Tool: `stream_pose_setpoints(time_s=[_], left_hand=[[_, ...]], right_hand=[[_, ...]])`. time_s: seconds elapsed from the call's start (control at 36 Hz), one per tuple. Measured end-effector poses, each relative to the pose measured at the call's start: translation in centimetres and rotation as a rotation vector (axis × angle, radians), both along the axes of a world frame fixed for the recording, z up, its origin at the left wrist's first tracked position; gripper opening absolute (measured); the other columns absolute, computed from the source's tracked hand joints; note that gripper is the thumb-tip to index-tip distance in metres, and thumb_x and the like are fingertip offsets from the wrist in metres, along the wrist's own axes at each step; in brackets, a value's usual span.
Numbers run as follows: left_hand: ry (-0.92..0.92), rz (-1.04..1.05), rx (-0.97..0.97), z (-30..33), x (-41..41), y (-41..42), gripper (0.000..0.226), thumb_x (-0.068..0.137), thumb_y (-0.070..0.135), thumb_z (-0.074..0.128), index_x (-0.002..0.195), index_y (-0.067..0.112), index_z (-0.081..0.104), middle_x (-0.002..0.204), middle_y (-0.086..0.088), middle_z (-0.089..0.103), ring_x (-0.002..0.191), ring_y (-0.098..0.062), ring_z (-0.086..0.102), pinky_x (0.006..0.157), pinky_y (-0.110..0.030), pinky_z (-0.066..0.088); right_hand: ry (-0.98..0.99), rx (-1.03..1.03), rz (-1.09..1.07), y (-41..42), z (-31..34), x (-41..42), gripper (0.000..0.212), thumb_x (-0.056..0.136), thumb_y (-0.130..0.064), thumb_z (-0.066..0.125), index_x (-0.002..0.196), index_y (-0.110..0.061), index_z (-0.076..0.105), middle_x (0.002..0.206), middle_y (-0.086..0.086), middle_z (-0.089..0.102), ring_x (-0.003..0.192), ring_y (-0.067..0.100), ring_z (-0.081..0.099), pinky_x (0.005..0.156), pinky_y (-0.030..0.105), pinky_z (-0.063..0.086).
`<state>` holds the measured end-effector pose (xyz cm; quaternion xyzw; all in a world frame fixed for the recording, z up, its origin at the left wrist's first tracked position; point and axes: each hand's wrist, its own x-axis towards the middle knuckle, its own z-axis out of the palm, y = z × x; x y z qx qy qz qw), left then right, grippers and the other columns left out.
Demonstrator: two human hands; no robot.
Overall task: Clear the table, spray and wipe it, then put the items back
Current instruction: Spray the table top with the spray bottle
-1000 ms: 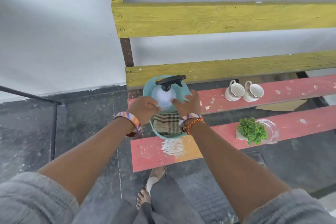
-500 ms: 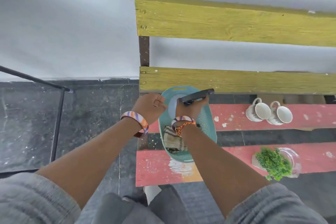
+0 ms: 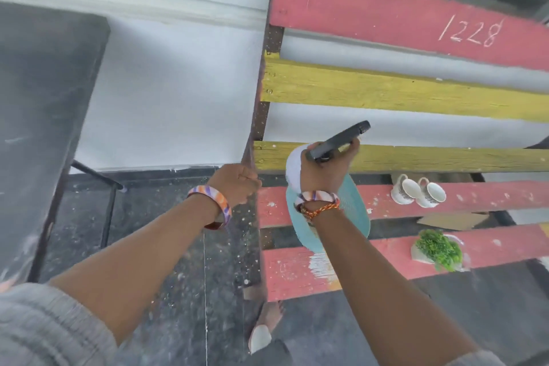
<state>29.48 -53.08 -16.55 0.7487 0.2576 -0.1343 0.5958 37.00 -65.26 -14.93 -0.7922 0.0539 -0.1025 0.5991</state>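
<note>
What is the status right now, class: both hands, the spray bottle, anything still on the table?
Right hand grips spray bottle above basket. Left hand fisted, contents unclear. Two cups, plant still on slats.

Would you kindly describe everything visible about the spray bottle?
The spray bottle has a whitish, translucent-looking plastic body and a black trigger head pointing up and to the right. The right hand grips it round the neck, covering much of it. It is tilted, held above the teal basket on the red slats. Its base is hidden behind the wrist, and no label can be made out.
</note>
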Motion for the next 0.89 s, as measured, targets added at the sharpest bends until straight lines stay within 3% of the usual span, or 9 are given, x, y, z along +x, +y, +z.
stream_pose_setpoints(time_s=[0.17, 0.22, 0.28, 0.39, 0.53, 0.58, 0.69, 0.78, 0.89], left_hand=[[-0.042, 0.156, -0.377, 6.1, -6.4, 5.9, 0.018, 0.095, 0.008, 0.043, 0.079, 0.011, 0.052, 0.076, -0.003, 0.059, 0.066, -0.016, 0.045, 0.065, -0.027, 0.041], [-0.093, 0.23, -0.347, 7.8, -8.5, 8.4, 0.009, 0.09, 0.017, 0.055, 0.096, 0.011, 0.055, 0.089, -0.002, 0.055, 0.07, -0.015, 0.046, 0.066, -0.027, 0.043], [-0.136, 0.27, -0.303, 8.9, -10.5, 10.6, 0.029, 0.085, 0.027, 0.064, 0.11, 0.015, 0.054, 0.099, -0.001, 0.057, 0.078, -0.015, 0.05, 0.069, -0.027, 0.047], [-0.143, 0.294, -0.367, 10.3, -14.4, 14.1, 0.037, 0.081, 0.045, 0.064, 0.105, 0.017, 0.06, 0.12, -0.007, 0.06, 0.105, -0.025, 0.058, 0.096, -0.039, 0.048], [-0.169, 0.345, -0.645, 11.7, -16.9, 16.7, 0.05, 0.086, 0.057, 0.046, 0.112, 0.015, 0.057, 0.115, -0.012, 0.064, 0.094, -0.024, 0.063, 0.08, -0.038, 0.05], [-0.171, 0.321, -0.617, 12.2, -17.8, 17.3, 0.051, 0.089, 0.055, 0.043, 0.119, 0.016, 0.055, 0.115, -0.013, 0.064, 0.088, -0.022, 0.063, 0.079, -0.036, 0.051], [-0.134, 0.282, -0.509, 10.7, -19.0, 20.0, 0.059, 0.085, 0.064, 0.038, 0.116, 0.019, 0.059, 0.098, -0.003, 0.068, 0.082, -0.017, 0.067, 0.067, -0.03, 0.056], [-0.061, 0.224, -0.292, 10.0, -19.4, 22.6, 0.071, 0.085, 0.069, 0.027, 0.122, 0.016, 0.058, 0.107, -0.005, 0.066, 0.09, -0.024, 0.066, 0.077, -0.036, 0.056], [0.017, 0.093, -0.001, 10.8, -19.8, 26.4, 0.063, 0.092, 0.059, 0.022, 0.125, 0.017, 0.056, 0.112, 0.001, 0.058, 0.11, -0.023, 0.054, 0.092, -0.036, 0.044]], right_hand=[[-0.054, 0.182, 0.102, 7.1, 7.1, -7.5, 0.057, 0.079, 0.006, 0.058, 0.131, -0.003, 0.035, 0.066, -0.012, 0.051, 0.052, -0.005, 0.052, 0.047, 0.003, 0.036], [-0.053, 0.223, 0.157, 9.4, 9.1, -9.9, 0.055, 0.078, 0.008, 0.058, 0.129, 0.0, 0.038, 0.068, -0.011, 0.049, 0.056, 0.002, 0.052, 0.046, 0.009, 0.035], [-0.055, 0.241, 0.237, 11.4, 10.7, -12.2, 0.053, 0.074, 0.007, 0.062, 0.122, -0.002, 0.043, 0.069, -0.009, 0.048, 0.058, 0.008, 0.049, 0.053, 0.016, 0.038], [-0.104, 0.246, 0.465, 15.1, 13.5, -15.6, 0.051, 0.069, 0.009, 0.065, 0.11, -0.014, 0.044, 0.065, -0.007, 0.051, 0.049, -0.003, 0.049, 0.055, 0.017, 0.042], [-0.071, 0.298, 0.61, 19.8, 15.8, -18.2, 0.022, 0.082, -0.003, 0.062, 0.098, -0.018, 0.057, 0.062, -0.004, 0.049, 0.044, -0.001, 0.046, 0.066, 0.033, 0.05], [-0.064, 0.281, 0.579, 21.7, 15.7, -18.3, 0.007, 0.081, -0.013, 0.065, 0.085, -0.016, 0.059, 0.06, -0.003, 0.048, 0.049, 0.006, 0.046, 0.063, 0.034, 0.048], [0.067, 0.241, 0.589, 25.0, 14.9, -17.5, 0.02, 0.082, -0.018, 0.064, 0.07, -0.009, 0.051, 0.061, 0.004, 0.041, 0.061, 0.021, 0.038, 0.063, 0.034, 0.041], [0.145, 0.282, 0.673, 27.2, 13.9, -16.5, 0.019, 0.086, -0.018, 0.06, 0.073, -0.006, 0.055, 0.066, 0.005, 0.049, 0.063, 0.014, 0.046, 0.054, 0.029, 0.053], [0.293, 0.187, 0.697, 30.3, 13.1, -14.5, 0.034, 0.089, -0.035, 0.057, 0.064, -0.013, 0.058, 0.065, 0.005, 0.061, 0.066, 0.018, 0.059, 0.047, 0.025, 0.049]])
